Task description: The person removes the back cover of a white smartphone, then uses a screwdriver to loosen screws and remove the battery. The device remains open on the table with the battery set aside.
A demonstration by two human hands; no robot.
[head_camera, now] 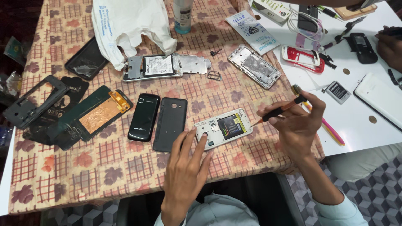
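Currently on the table (83, 167), listed by item:

Open phone (223, 128): white, back cover off, battery showing; lies flat near the table's front edge, between both hands.
Left hand (186, 165): fingers spread and flat, fingertips pressing the phone's near end; grips nothing.
Right hand (299, 123): fingers closed around a screwdriver (279, 111), its tip at the phone's right edge.
Handling: likely light and stiff, yet fragile with its insides bare; smooth shell may slide on the cloth. Best held by the outer rim, off the exposed parts.
Beside it: black back cover (170, 123), then a black phone (144, 117), both just left.
Farther back: metal frame (254, 66), white plastic bag (130, 25).
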